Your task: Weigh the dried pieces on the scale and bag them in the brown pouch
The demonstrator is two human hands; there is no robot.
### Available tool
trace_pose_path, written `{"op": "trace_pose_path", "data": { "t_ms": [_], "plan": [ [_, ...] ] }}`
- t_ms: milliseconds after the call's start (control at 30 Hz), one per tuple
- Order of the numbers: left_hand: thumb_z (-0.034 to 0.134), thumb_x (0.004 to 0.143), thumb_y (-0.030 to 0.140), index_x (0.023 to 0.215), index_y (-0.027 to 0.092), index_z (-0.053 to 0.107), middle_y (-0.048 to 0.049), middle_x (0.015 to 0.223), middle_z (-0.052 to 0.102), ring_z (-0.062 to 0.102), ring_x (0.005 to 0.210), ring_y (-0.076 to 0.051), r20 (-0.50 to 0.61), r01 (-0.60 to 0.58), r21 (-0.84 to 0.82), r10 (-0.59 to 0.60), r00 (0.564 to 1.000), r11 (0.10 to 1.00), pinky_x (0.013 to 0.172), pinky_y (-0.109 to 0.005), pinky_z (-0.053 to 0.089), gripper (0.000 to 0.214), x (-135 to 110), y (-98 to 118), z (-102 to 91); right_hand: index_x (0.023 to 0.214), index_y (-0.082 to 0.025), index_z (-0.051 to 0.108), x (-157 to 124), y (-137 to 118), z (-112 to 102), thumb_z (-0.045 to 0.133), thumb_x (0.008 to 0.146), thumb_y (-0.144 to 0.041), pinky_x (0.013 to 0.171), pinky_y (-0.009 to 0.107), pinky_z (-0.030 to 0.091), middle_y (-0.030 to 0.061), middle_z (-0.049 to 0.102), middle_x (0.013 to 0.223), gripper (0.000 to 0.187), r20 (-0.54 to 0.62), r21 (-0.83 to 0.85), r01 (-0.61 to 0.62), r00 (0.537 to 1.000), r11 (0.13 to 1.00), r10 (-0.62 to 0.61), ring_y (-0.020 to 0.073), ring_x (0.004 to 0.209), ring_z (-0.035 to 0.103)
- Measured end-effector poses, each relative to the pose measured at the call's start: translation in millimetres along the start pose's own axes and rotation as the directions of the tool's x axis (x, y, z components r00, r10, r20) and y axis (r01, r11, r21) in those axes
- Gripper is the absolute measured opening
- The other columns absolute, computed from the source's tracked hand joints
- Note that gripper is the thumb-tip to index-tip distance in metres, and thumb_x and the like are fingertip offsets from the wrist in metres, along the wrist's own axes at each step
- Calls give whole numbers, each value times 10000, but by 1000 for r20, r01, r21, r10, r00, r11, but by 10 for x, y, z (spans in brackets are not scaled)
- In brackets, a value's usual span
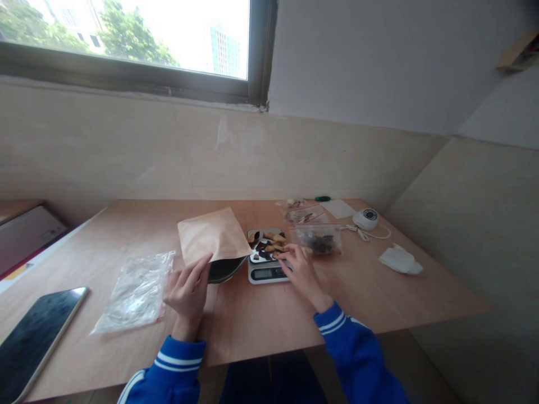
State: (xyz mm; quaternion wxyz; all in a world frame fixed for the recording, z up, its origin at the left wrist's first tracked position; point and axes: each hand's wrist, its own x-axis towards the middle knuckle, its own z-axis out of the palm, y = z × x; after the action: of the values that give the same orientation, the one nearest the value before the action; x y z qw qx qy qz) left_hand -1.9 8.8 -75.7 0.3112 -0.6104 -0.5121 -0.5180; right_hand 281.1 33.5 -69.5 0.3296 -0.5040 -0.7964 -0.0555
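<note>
A sheet-like brown paper bag [213, 235] is pinched at its near edge between the thumb and fingers of my left hand [189, 289]. Below the bag, a dark rounded dish [227, 270] shows in part; the rest is covered. To its right stands a small kitchen scale [255, 276] with a digital display. Dried brown and dark slices [273, 238] lie spread on its pan. My right hand [301, 269] reaches over the right side of the scale, its fingertips closed at a dried slice [277, 255] on the near edge.
Zip bags with dark dried pieces [320, 240] sit right of the scale, with more behind. A clear plastic bag [135, 292] and a phone [37, 331] lie left. To the right are a white dome camera [365, 219] with cable and a crumpled tissue [400, 260].
</note>
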Motion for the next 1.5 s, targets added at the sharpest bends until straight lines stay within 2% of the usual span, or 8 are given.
{"op": "trace_pose_path", "data": {
  "t_ms": [300,433,600,767,933,1100,1233,1500],
  "plan": [
    [616,847,262,985,295,739,0,861,756,649,723,-157,153,193,37,-197,968,980,719,-281,488,187,-57,5,-2,983,-208,670,64,-97,-36,458,908,-166,880,409,447,103,579,1083,229,-25,84,-23,999,996,25,241,968,550],
    [612,851,276,986,297,740,-8,857,755,649,726,-161,167,214,25,-215,962,976,734,-290,487,188,-72,-8,0,1007,-225,658,120,-180,-99,435,909,-150,908,404,448,91,586,1078,256,-78,147,-25,996,989,37,237,995,559],
    [594,866,291,1037,318,722,7,928,753,642,753,-170,220,222,70,-232,947,973,707,-283,464,216,-60,20,32,1013,-225,637,-145,-189,-129,391,910,-112,916,382,456,80,590,1023,290,-176,256,-91,975,962,139,219,1007,564],
    [530,896,333,1059,277,709,-27,1062,726,656,896,-204,309,334,163,-370,876,928,743,-305,474,249,-57,-15,129,934,-230,648,-573,-107,-112,408,880,-83,850,390,477,72,593,946,287,-183,261,-171,958,950,222,226,931,576],
    [437,928,315,1112,221,670,-71,1222,656,581,1147,-243,488,327,175,-370,791,929,1052,-454,352,311,-57,-66,148,919,-236,646,-686,-66,-149,395,875,-76,836,396,485,74,583,937,301,-158,261,-215,952,941,261,234,931,574],
    [430,921,300,1166,208,636,-102,1277,617,551,1191,-279,522,347,186,-391,758,919,1052,-499,347,334,-45,-41,110,985,-225,654,-566,-177,-88,426,892,-122,851,414,477,100,560,1041,267,-106,197,-177,974,964,201,246,971,555],
    [415,918,286,1177,190,628,-115,1277,614,555,1188,-280,536,349,173,-385,751,921,1033,-487,378,349,-52,-45,121,1031,-235,663,-278,-342,-15,482,895,-192,871,437,445,111,521,1174,230,-60,83,-138,988,987,143,268,1015,525],
    [409,916,254,1176,179,624,-110,1288,606,546,1208,-257,532,371,134,-383,756,919,1032,-431,411,346,-56,-49,120,832,-228,677,262,-358,149,586,871,-189,748,376,407,91,599,902,106,64,-148,-34,997,988,44,253,876,519]
  ]
}}
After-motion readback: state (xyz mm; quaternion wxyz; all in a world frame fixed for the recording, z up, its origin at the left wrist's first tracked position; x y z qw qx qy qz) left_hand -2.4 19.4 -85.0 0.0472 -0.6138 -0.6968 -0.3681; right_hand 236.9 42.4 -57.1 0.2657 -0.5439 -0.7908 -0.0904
